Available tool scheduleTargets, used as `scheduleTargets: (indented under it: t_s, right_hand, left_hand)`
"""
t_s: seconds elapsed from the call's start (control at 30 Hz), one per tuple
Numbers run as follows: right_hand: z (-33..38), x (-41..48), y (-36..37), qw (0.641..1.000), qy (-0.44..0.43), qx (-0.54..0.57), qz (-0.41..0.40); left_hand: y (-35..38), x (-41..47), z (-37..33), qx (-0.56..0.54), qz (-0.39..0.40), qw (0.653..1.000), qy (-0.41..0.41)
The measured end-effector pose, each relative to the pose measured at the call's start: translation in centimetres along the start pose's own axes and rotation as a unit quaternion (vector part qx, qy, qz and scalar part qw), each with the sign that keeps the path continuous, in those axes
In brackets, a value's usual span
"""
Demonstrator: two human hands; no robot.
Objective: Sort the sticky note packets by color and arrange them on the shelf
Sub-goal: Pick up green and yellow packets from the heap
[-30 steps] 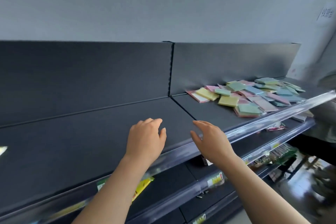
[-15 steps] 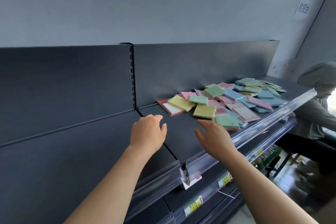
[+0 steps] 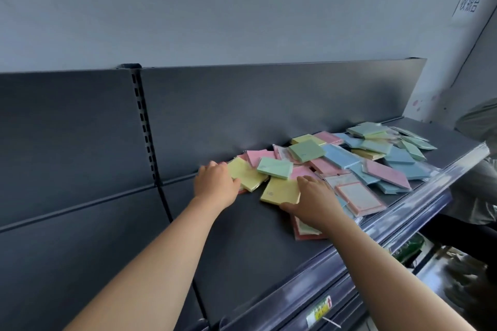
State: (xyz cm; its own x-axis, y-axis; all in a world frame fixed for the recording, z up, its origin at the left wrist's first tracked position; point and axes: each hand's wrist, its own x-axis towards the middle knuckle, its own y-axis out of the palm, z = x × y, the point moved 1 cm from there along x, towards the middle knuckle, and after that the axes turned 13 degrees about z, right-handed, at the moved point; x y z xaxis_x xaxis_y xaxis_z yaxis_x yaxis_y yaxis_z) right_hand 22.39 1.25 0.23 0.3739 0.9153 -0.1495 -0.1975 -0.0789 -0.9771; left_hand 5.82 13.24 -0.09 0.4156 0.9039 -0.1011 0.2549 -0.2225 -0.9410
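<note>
A pale grey-blue wall rises above the dark grey back panels of the shelf, which meet at a slotted upright, and a white paper sign hangs at the upper right.

- A white sign on the wall at the upper right carries three dark Chinese characters, 收银台, set at a slant.
- A price label on a lower front rail shows green and red print, too small and blurred to read.
- Among the sticky note packets, a yellow packet and a green packet each bear a tiny mark near one corner, not legible.
</note>
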Motion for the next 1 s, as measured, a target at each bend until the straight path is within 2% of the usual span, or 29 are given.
scheduleTargets:
  t_s: [0.1, 0.2, 0.3, 0.37, 0.57, 0.8, 1.0]
  right_hand:
    - [-1.0, 1.5, -0.2, 0.999, -0.019, -0.002, 0.033]
    - [-1.7, 2.4, -0.4, 0.999, -0.044, -0.005, 0.026]
    - [-2.1, 2.8, -1.0, 0.998, -0.065, -0.006, 0.016]
    - [-2.1, 2.9, -1.4, 0.997, -0.077, 0.001, 0.01]
    - [-2.4, 2.4, -1.5, 0.99, -0.132, 0.045, -0.005]
    - [-0.7, 2.2, -0.2, 0.961, -0.244, 0.128, 0.016]
    - [1.2, 1.9, 0.0, 0.916, -0.339, 0.213, -0.005]
  left_hand:
    - [0.5, 2.9, -0.7, -0.017, 0.036, 0.998, -0.055]
    - [0.7, 4.8, -1.0, -0.018, 0.061, 0.994, -0.093]
    - [0.7, 5.0, -1.4, -0.012, 0.031, 0.992, -0.125]
    - [0.6, 4.6, -1.5, -0.049, 0.014, 0.989, -0.14]
    - [0.4, 1.4, -0.4, -0.162, -0.024, 0.979, -0.118]
    - [1.5, -3.0, 0.9, -0.355, -0.02, 0.927, -0.12]
    - [1.6, -5.7, 1.9, -0.445, -0.083, 0.881, -0.14]
